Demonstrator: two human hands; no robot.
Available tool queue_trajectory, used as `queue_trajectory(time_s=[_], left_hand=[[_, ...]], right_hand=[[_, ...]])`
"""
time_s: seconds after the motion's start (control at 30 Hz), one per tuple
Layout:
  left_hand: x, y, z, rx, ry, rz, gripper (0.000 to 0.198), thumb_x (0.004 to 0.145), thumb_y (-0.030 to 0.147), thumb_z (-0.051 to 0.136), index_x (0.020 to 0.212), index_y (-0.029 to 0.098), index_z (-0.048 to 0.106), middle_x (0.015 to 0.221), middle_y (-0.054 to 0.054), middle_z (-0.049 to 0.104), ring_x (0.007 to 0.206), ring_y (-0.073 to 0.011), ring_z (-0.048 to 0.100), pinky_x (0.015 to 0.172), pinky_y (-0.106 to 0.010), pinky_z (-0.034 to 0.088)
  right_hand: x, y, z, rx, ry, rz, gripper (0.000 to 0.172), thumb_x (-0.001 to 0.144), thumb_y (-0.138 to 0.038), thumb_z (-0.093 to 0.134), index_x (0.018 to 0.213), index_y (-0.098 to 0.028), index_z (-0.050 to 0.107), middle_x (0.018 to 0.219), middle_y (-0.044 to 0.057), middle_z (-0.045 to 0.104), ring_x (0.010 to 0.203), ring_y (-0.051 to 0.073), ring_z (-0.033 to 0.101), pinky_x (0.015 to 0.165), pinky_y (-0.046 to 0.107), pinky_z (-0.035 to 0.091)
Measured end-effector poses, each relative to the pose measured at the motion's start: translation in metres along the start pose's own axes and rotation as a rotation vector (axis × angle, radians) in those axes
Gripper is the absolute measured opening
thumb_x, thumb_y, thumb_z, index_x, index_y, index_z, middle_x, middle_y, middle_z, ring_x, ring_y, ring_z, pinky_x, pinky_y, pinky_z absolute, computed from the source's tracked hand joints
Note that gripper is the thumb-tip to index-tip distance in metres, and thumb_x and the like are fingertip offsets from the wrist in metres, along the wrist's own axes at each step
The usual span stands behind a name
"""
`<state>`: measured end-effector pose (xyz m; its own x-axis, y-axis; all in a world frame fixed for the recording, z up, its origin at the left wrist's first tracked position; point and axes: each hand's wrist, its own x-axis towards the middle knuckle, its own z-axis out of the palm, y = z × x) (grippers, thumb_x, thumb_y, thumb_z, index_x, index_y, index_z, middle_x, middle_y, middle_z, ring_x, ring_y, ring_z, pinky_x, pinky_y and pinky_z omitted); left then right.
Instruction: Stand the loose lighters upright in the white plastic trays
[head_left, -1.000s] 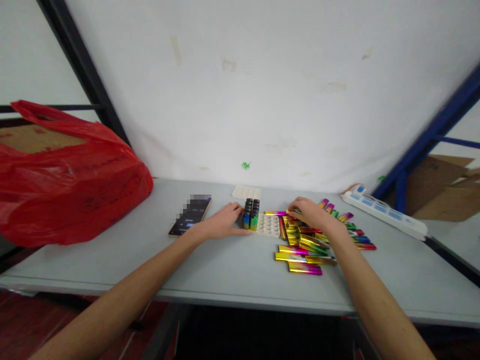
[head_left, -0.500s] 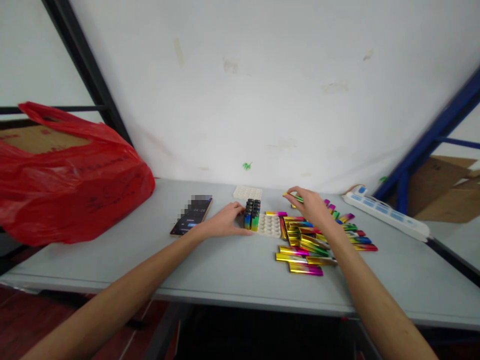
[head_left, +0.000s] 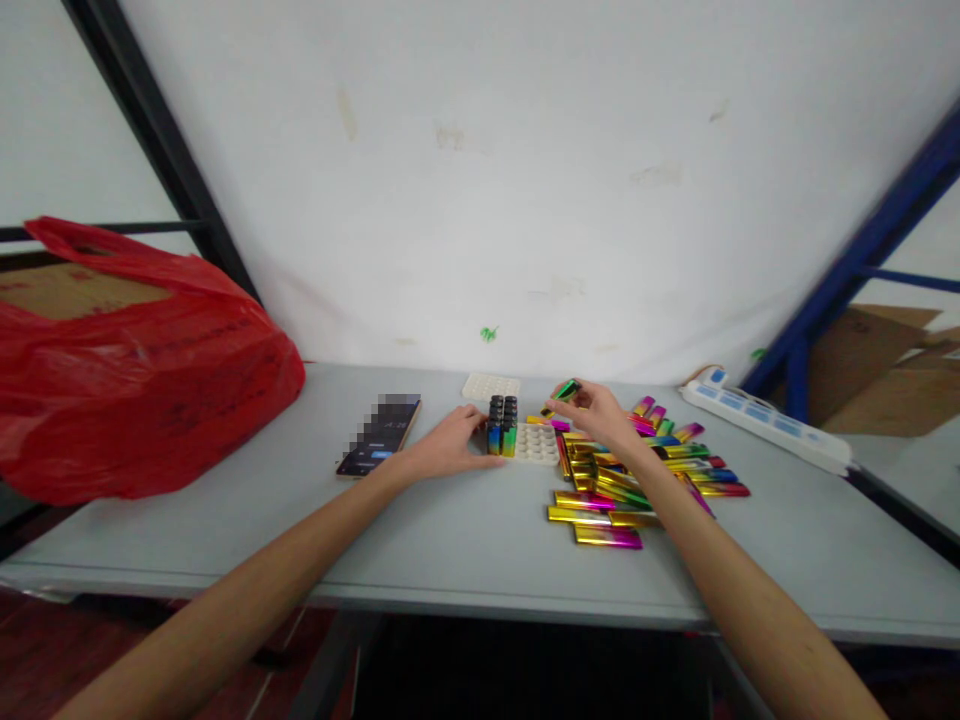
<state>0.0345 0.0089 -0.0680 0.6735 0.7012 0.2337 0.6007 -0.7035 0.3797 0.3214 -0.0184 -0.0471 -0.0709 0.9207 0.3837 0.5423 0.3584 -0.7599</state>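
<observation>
While a big red bag (head_left: 150, 390) with some cardboard (head_left: 82, 290) in it hogs the left end of the grey worktop (head_left: 450, 540), a phone (head_left: 391, 425) lies screen up a bit to its right. Next along is the left hand (head_left: 454, 440), curved around the left end of a white tray (head_left: 537, 446). Thumb and fingers are apart there, but I honestly can't tell if that grip is clamped on anything. A second white tray (head_left: 491, 386) lies just behind. Black-topped standing lighters (head_left: 502, 428) fill the left part of the front tray, two columns of them, and round holes show in the rest. Up near its right end, the right hand (head_left: 598, 412) has a green and gold lighter (head_left: 568, 392), tilted, with the grip closed on it between thumb and fingers. Below and right of that hand there's a messy pile of shiny lighters (head_left: 615, 490), gold, pink, green, blue. Further right, a white power strip (head_left: 765, 420), then a blue frame (head_left: 862, 245) with cardboard boxes (head_left: 874, 375) behind it.
</observation>
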Motion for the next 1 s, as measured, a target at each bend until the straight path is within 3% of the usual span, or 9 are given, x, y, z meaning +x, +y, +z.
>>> queue_trajectory(time_s=[0.1, 0.2, 0.27, 0.33, 0.4, 0.5, 0.63, 0.83, 1.0], left_hand=[[0.000, 0.000, 0.000, 0.011, -0.008, 0.005, 0.066, 0.079, 0.068, 0.071, 0.116, 0.014, 0.066, 0.120, -0.016, 0.065, 0.114, -0.0346, 0.060, 0.101, -0.044, 0.049], [0.000, -0.002, -0.001, -0.004, -0.017, 0.025, 0.066, 0.079, 0.068, 0.072, 0.116, 0.013, 0.065, 0.118, -0.016, 0.064, 0.111, -0.0333, 0.060, 0.101, -0.044, 0.048], [0.001, -0.005, -0.002, -0.037, -0.015, 0.039, 0.066, 0.077, 0.068, 0.074, 0.114, 0.014, 0.066, 0.114, -0.014, 0.065, 0.108, -0.0322, 0.061, 0.098, -0.043, 0.049], [0.002, -0.008, -0.003, -0.067, -0.013, 0.047, 0.066, 0.075, 0.068, 0.076, 0.112, 0.015, 0.066, 0.112, -0.012, 0.066, 0.104, -0.0312, 0.062, 0.096, -0.042, 0.050], [0.002, -0.011, -0.004, -0.079, -0.021, 0.047, 0.067, 0.073, 0.069, 0.077, 0.111, 0.015, 0.066, 0.111, -0.012, 0.066, 0.104, -0.0312, 0.062, 0.095, -0.042, 0.050], [0.001, -0.014, -0.006, -0.089, -0.049, 0.046, 0.071, 0.071, 0.070, 0.079, 0.113, 0.015, 0.066, 0.115, -0.013, 0.066, 0.106, -0.0323, 0.062, 0.096, -0.042, 0.049], [-0.001, -0.013, -0.011, -0.115, -0.076, 0.042, 0.073, 0.069, 0.070, 0.080, 0.115, 0.016, 0.067, 0.118, -0.013, 0.066, 0.110, -0.0332, 0.062, 0.097, -0.042, 0.049], [-0.001, -0.010, -0.014, -0.120, -0.091, 0.059, 0.070, 0.070, 0.068, 0.081, 0.116, 0.016, 0.068, 0.121, -0.013, 0.066, 0.113, -0.0332, 0.061, 0.101, -0.042, 0.047], [-0.001, -0.013, -0.012, -0.127, -0.094, 0.043, 0.074, 0.067, 0.069, 0.082, 0.116, 0.016, 0.066, 0.120, -0.013, 0.065, 0.113, -0.0337, 0.061, 0.101, -0.043, 0.047]], right_hand=[[-0.001, -0.004, 0.006, 0.070, 0.015, -0.027, 0.050, 0.086, -0.068, 0.061, 0.081, -0.019, 0.063, 0.076, 0.002, 0.061, 0.073, 0.017, 0.054, 0.069, 0.030, 0.045], [-0.003, -0.009, 0.014, 0.291, -0.060, 0.020, 0.047, 0.087, -0.068, 0.060, 0.088, -0.020, 0.060, 0.083, 0.002, 0.063, 0.080, 0.018, 0.058, 0.075, 0.032, 0.050], [-0.006, -0.014, 0.019, 0.501, -0.110, 0.112, 0.046, 0.086, -0.068, 0.062, 0.095, -0.023, 0.056, 0.078, -0.002, 0.058, 0.071, 0.015, 0.056, 0.068, 0.030, 0.051], [-0.008, -0.019, 0.023, 0.623, -0.131, 0.212, 0.047, 0.084, -0.069, 0.064, 0.095, -0.025, 0.052, 0.066, -0.008, 0.043, 0.054, 0.011, 0.043, 0.053, 0.024, 0.044], [-0.010, -0.024, 0.026, 0.612, -0.131, 0.277, 0.051, 0.084, -0.073, 0.063, 0.085, -0.024, 0.049, 0.060, -0.011, 0.029, 0.046, 0.008, 0.027, 0.044, 0.020, 0.029], [-0.012, -0.029, 0.029, 0.523, -0.124, 0.287, 0.060, 0.088, -0.079, 0.050, 0.068, -0.023, 0.042, 0.055, -0.010, 0.025, 0.045, 0.007, 0.020, 0.042, 0.021, 0.018], [-0.014, -0.033, 0.038, 0.427, -0.032, 0.254, 0.065, 0.094, -0.074, 0.039, 0.053, -0.024, 0.033, 0.048, -0.006, 0.026, 0.043, 0.009, 0.023, 0.042, 0.025, 0.019], [-0.015, -0.034, 0.048, 0.416, 0.000, 0.248, 0.051, 0.096, -0.050, 0.039, 0.052, -0.026, 0.032, 0.045, -0.006, 0.026, 0.040, 0.010, 0.022, 0.042, 0.027, 0.020], [-0.014, -0.028, 0.044, 0.312, -0.017, 0.225, 0.058, 0.097, -0.061, 0.035, 0.052, -0.025, 0.038, 0.045, -0.005, 0.030, 0.042, 0.011, 0.029, 0.045, 0.027, 0.024]])
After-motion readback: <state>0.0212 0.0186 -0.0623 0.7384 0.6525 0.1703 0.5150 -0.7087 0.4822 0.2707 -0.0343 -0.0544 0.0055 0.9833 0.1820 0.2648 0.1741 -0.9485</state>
